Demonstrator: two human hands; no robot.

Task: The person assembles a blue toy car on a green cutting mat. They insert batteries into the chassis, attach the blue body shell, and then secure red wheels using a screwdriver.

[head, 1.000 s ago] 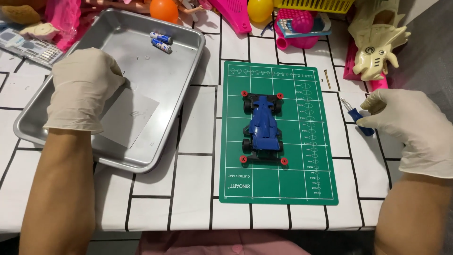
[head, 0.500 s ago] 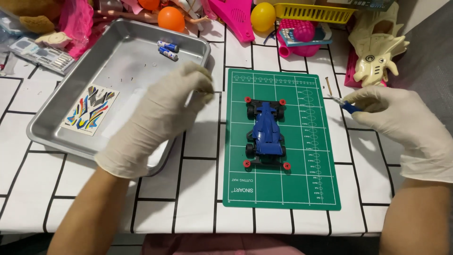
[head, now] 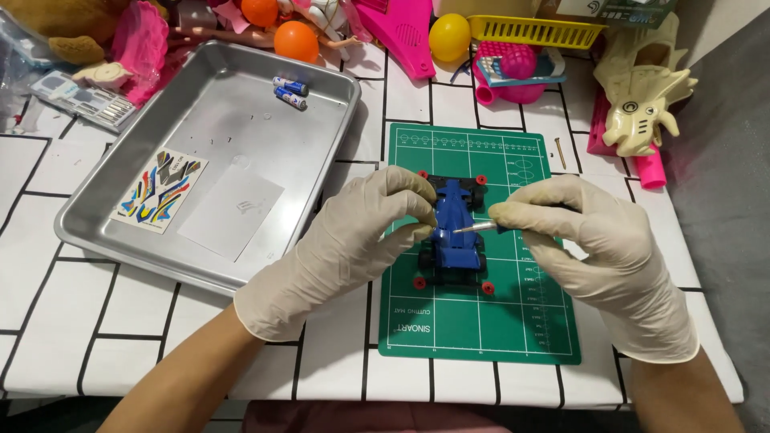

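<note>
A blue toy racing car (head: 455, 232) with small red wheels is set on a green cutting mat (head: 481, 321), at the middle of a white table (head: 72, 337) ruled with black grid lines. The car is pinched at its 9 o'clock side by the fingers of the gloved left hand (head: 353, 240). A thin metal tool (head: 473, 228) is clamped in the closed fingers of the gloved right hand (head: 585, 248), with its tip laid on the car's body from 3 o'clock.

At 10 o'clock from the car a dull metal tray (head: 104, 240) is placed; a colourful sticker sheet (head: 160, 191), a pale backing sheet (head: 233, 212) and two small batteries (head: 289, 91) are held in it. Along 12 o'clock glossy plastic toys are heaped: an orange ball (head: 296, 40), a yellow ball (head: 449, 36), a yellow basket (head: 533, 30). A cream-coloured dinosaur toy (head: 642, 100) is seen at 2 o'clock.
</note>
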